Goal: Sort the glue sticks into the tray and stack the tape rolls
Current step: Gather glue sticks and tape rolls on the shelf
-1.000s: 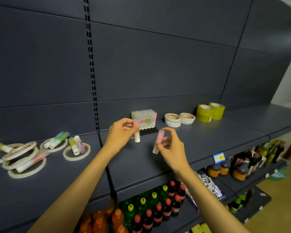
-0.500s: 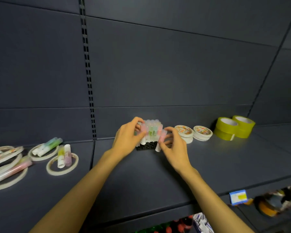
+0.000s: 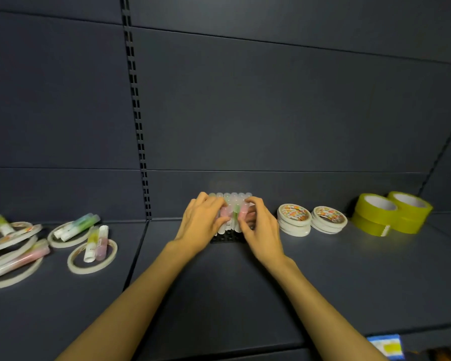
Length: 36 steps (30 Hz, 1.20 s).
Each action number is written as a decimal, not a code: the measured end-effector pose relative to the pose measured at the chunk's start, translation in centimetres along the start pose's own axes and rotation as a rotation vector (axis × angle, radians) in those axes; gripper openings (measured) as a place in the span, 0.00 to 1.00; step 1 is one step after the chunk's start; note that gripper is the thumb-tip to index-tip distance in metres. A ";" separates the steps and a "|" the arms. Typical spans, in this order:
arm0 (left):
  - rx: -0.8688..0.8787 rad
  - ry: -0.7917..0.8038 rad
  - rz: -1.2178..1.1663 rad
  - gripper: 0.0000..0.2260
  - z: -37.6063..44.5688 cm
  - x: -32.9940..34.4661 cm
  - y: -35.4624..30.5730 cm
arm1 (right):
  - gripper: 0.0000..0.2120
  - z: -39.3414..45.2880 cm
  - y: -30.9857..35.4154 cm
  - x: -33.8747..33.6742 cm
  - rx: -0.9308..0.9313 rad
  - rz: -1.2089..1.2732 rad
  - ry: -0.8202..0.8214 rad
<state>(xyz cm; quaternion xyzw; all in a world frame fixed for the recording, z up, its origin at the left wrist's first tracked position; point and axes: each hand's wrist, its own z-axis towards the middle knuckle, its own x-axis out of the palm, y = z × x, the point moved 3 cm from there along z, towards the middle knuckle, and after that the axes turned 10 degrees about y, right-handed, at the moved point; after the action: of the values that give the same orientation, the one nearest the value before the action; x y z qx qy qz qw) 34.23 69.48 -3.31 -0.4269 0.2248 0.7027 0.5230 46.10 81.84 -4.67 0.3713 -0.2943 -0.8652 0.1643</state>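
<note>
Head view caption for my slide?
Both hands seat glue sticks in the black tray; tape rolls alongside.

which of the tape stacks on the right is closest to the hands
The white patterned stack just right of the right hand; its twin and the yellow rolls sit farther right.

Two yellow tape rolls (image 3: 392,214), two white stacks (image 3: 311,220).

Bare shelf (image 3: 245,295) in front; white tape rolls (image 3: 294,222) just right of tray (image 3: 225,238).
</note>
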 end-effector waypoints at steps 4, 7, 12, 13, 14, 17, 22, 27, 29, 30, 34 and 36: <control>-0.029 -0.030 0.019 0.12 0.0 0.2 0.7 | 0.14 0.6 -0.5 0.5 -0.030 -0.032 0.015; -0.039 0.006 -0.015 0.11 -0.2 0.2 0.9 | 0.16 0.9 -1.1 1.3 -0.043 -0.038 0.048; -0.068 -0.005 -0.040 0.12 -0.5 0.2 0.9 | 0.16 0.6 -2.0 2.1 -0.032 -0.019 0.048; -0.078 -0.011 -0.055 0.12 -0.5 0.3 0.8 | 0.17 0.6 -2.2 2.2 -0.027 -0.014 0.050; -0.087 -0.018 -0.073 0.13 -0.5 0.3 0.7 | 0.17 0.6 -2.3 2.4 -0.026 -0.011 0.053; -0.110 -0.045 -0.104 0.16 -0.5 0.7 0.7 | 0.19 0.6 -2.7 2.9 -0.033 -0.007 0.066; -0.144 -0.057 -0.147 0.23 -0.8 1.3 1.0 | 0.17 0.7 -2.9 3.1 -0.053 -0.018 0.083; -0.183 -0.063 -0.167 0.23 -1.2 1.7 0.9 | 0.17 0.7 -2.9 3.1 -0.051 -0.107 0.096; -0.187 -0.052 -0.179 0.23 -1.3 1.7 0.6 | 0.17 0.6 -3.0 2.9 -0.035 -0.148 0.106; -0.194 -0.036 -0.182 0.24 -1.4 1.7 0.4 | 0.17 0.6 -3.1 2.8 -0.026 -0.159 0.113; -0.229 0.066 -0.162 0.28 -1.6 1.1 0.0 | 0.19 0.2 -2.9 2.8 0.005 -0.177 0.140; -0.250 0.131 -0.176 0.31 -2.0 0.7 -0.3 | 0.21 0.0 -2.8 2.8 0.014 -0.182 0.153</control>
<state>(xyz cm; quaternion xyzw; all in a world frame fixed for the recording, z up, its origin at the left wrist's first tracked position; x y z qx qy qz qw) 35.24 68.41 -4.94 -0.5518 0.1310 0.6472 0.5095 44.08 82.56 -7.93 0.4628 -0.2521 -0.8435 0.1042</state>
